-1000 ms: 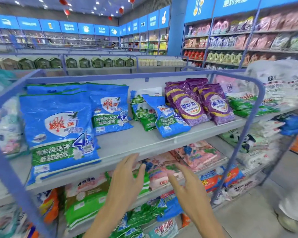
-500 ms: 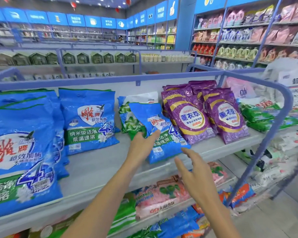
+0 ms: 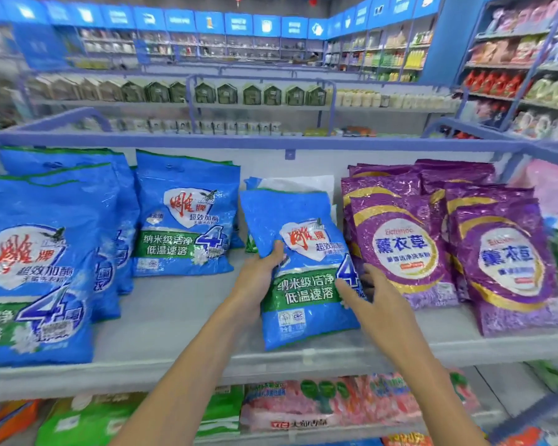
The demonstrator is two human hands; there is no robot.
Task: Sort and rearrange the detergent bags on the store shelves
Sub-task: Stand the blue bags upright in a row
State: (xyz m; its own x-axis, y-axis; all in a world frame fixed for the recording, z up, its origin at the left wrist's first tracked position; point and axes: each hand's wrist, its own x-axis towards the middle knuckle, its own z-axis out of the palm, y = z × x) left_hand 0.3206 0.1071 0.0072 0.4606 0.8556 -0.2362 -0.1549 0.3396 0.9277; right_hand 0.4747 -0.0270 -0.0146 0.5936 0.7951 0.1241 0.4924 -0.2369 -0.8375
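Step in hand: taking hold of one small blue bag (image 3: 298, 268) in the middle of the top shelf (image 3: 174, 320). I judge this to be the start of moving or straightening it, with the sorting far from done.
Small blue bag: stands tilted, its top leaning left and its bottom near the shelf's front edge. It rests back against a white and green bag (image 3: 292, 183) behind it.
Left hand (image 3: 256, 280): grips the bag's left edge, with the thumb across the front and the fingers hidden behind.
Right hand (image 3: 379, 305): fingers spread and reaching to the bag's right edge, a fingertip on the front. It has no closed grip yet.
Neighbours: purple bags (image 3: 400, 243) stand just beside it on the right. Medium blue bags (image 3: 184, 220) of the same brand stand to the left, across a bare strip of shelf, and large blue bags (image 3: 36, 268) stand further left.
Next move: probably close the right hand on the edge, lift the bag with both hands and carry it left to its own brand. The bag looks soft, so it should be supported from below.
Risk: the right fingers sit close to the purple bags and could knock one over.
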